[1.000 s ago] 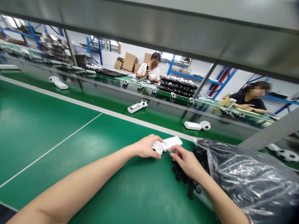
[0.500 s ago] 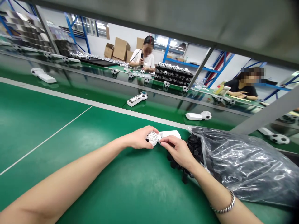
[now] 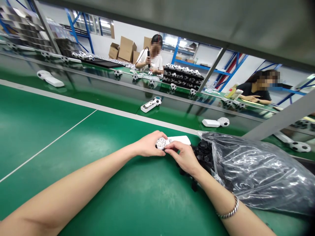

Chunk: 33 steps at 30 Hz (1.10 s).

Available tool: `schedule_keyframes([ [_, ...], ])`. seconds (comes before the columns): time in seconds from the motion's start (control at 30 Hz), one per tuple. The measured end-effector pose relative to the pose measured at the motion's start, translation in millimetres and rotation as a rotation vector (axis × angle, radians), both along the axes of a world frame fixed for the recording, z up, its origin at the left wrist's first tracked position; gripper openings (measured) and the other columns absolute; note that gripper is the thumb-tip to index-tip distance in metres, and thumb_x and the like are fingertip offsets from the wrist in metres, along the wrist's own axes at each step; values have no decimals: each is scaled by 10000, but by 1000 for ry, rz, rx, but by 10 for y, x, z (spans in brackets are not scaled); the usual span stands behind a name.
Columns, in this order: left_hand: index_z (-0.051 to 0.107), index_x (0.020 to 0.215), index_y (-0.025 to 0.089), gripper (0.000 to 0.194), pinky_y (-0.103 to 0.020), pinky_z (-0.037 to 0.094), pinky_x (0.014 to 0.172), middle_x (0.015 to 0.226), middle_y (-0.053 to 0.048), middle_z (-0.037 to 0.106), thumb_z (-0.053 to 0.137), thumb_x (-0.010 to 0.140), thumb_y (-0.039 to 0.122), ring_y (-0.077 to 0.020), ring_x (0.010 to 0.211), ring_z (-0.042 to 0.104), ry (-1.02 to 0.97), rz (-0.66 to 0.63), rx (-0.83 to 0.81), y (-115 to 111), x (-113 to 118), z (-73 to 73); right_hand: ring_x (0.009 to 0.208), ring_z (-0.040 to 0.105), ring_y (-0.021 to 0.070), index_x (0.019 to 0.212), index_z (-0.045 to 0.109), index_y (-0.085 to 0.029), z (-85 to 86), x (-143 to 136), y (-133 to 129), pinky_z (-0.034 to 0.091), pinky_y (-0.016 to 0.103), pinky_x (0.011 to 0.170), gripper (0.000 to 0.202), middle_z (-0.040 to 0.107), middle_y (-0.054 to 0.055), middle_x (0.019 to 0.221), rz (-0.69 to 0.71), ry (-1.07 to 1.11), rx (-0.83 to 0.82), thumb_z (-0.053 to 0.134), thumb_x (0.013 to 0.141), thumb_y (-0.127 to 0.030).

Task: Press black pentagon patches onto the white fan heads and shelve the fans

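A white handheld fan (image 3: 180,140) lies on the green table, its round football-like head (image 3: 161,143) turned up to show a white web grille. My left hand (image 3: 150,144) is closed around that head, thumb on the near side and fingers over the far side. At the head's near right edge, the thumb and fingertips of my right hand (image 3: 182,155) are pinched together; whatever small piece they may hold is hidden. Just right of my right hand, a heap of small black pieces (image 3: 204,152) spills from a clear plastic bag (image 3: 263,173).
Beyond the grey edge strip, a belt carries an open-backed fan (image 3: 151,104) and other white fans (image 3: 215,122) (image 3: 50,78). A slanted metal post (image 3: 278,114) stands at right. Across the line sit two people (image 3: 154,60) (image 3: 261,88), near stacked black trays (image 3: 183,78).
My right hand's pinched fingertips have shifted slightly left, onto the fan head's near edge. Fans on the near belt have slid right; those on the far line sit a little further left.
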State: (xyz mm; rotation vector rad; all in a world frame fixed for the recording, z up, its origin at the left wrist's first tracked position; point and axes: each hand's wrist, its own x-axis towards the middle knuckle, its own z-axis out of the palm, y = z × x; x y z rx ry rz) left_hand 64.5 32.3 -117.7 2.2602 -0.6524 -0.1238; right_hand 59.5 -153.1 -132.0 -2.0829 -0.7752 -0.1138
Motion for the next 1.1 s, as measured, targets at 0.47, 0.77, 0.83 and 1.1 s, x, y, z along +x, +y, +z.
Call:
schedule_keyframes([
  [0.47, 507, 1037, 205, 418, -318, 427, 808, 1014, -46, 509, 609, 639, 281, -207, 946, 508, -48, 69, -3, -55, -21, -41, 691, 560, 128, 739, 597, -186, 3, 51, -19, 392, 236, 676, 88, 621, -36, 738, 1, -140, -88, 632, 772, -113],
  [0.77, 519, 1000, 198, 363, -332, 432, 806, 983, -47, 521, 571, 644, 243, -213, 935, 508, -65, 112, 15, -98, -46, -43, 645, 541, 123, 708, 584, -184, -49, 104, -14, 396, 229, 635, 92, 605, -36, 692, -56, -60, -93, 655, 766, -194],
  [0.83, 519, 997, 194, 357, -334, 429, 810, 985, -50, 523, 568, 646, 234, -215, 936, 507, -78, 121, 15, -109, -51, -53, 632, 529, 119, 700, 576, -182, -61, 110, -4, 392, 227, 628, 105, 598, -36, 684, -61, -48, -86, 657, 764, -201],
  [1.1, 531, 1041, 233, 585, -307, 431, 766, 1005, -22, 531, 717, 487, 243, -222, 913, 521, -12, 36, -1, 51, 8, -27, 658, 502, 130, 742, 567, -168, -31, 153, -105, 405, 235, 624, 152, 570, 1, 754, -89, 25, 113, 629, 773, -303],
])
